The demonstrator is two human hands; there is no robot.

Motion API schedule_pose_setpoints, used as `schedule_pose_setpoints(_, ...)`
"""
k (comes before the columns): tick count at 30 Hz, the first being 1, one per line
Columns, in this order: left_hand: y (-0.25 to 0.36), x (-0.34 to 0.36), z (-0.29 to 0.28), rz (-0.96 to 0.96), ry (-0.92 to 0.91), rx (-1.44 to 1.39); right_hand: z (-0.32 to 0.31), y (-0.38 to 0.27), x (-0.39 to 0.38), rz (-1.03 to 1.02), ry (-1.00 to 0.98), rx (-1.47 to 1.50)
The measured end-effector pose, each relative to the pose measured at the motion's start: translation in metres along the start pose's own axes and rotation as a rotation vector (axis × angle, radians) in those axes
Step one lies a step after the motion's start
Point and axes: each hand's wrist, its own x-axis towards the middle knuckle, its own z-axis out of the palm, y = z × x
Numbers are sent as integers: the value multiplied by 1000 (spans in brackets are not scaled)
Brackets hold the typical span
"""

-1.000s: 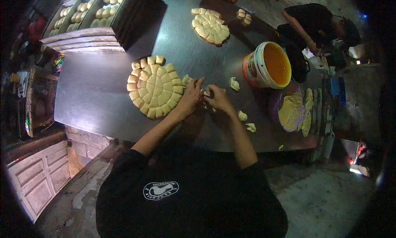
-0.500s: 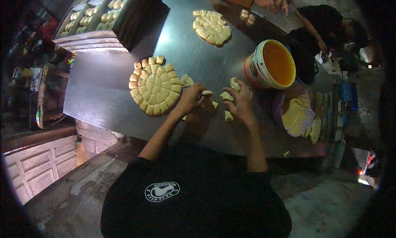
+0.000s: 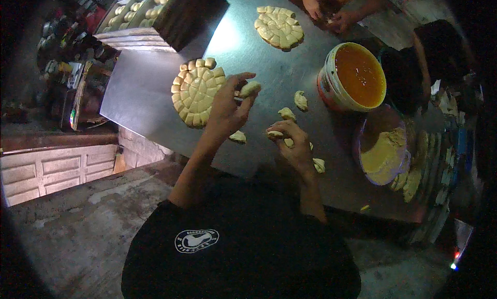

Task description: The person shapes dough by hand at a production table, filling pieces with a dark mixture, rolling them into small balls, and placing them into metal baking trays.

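Note:
My left hand (image 3: 231, 103) is lifted beside the near dough round, pinching a small pale dough piece (image 3: 250, 89) between thumb and fingers. My right hand (image 3: 296, 147) is lower, closed on another small dough piece (image 3: 274, 135) at its fingertips. Around it lie several lumpy dough pieces, one beyond the fingers (image 3: 287, 113), one farther off (image 3: 301, 100) and one beside the wrist (image 3: 319, 165). Another dough piece (image 3: 238, 137) rests by my left forearm. The near dough round (image 3: 199, 94) is cut into many blocks and partly covered by my left hand.
A second cut dough round (image 3: 279, 27) lies farther back on the metal table (image 3: 140, 86). Stacked trays of dough balls (image 3: 137, 40) stand at back left. At right are a bucket of orange liquid (image 3: 352, 76) and a purple basin of yellow crumbly mass (image 3: 383, 149). A co-worker's hands (image 3: 329, 14) work opposite.
My left hand has risen up and left with a dough piece, over the near round's edge. My right hand has come nearer my body. The co-worker's hands are now together. The view has shifted.

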Motion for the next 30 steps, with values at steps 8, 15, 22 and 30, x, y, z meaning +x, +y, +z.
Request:
schedule_pose_setpoints(8,-76,-56,49,-84,-699,-681,-5,-32,-43,32,194,21)
schedule_pose_setpoints(15,-114,-83,24,-186,-852,-233,4,-33,-60,247,452,232)
schedule_pose_setpoints(22,-137,-75,6,-87,-747,-130,-54,-9,-29,179,748,-141)
schedule_pose_setpoints(30,-151,21,52,534,-548,419,17,90,-56,527,536,-555)
